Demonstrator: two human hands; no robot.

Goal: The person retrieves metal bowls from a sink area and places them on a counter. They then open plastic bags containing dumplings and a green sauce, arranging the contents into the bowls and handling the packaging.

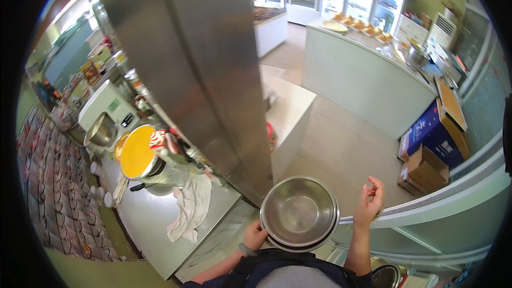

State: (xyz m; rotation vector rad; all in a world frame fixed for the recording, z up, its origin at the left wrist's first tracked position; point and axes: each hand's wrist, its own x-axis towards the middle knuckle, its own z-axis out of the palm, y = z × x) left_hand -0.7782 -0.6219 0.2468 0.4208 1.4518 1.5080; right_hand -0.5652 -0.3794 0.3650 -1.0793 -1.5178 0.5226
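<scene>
My left hand (255, 235) grips the rim of a stack of stainless steel mixing bowls (300, 212) in front of my body. The top bowl holds nothing, and a second rim shows just beneath it. A bracelet circles my left wrist. My right hand (370, 202) is raised to the right of the bowls with nothing in it, its fingers apart and slightly curled. Its wrist is close to a pale door or partition frame (404, 208).
A tall steel cabinet (192, 68) stands ahead. On the left steel worktable (148, 224) are a stand mixer (108, 106), a yellow round lid or board (138, 152) and a cloth (194, 208). A white counter (368, 72) bears pastries (370, 30). Cardboard boxes (426, 172) sit on the floor.
</scene>
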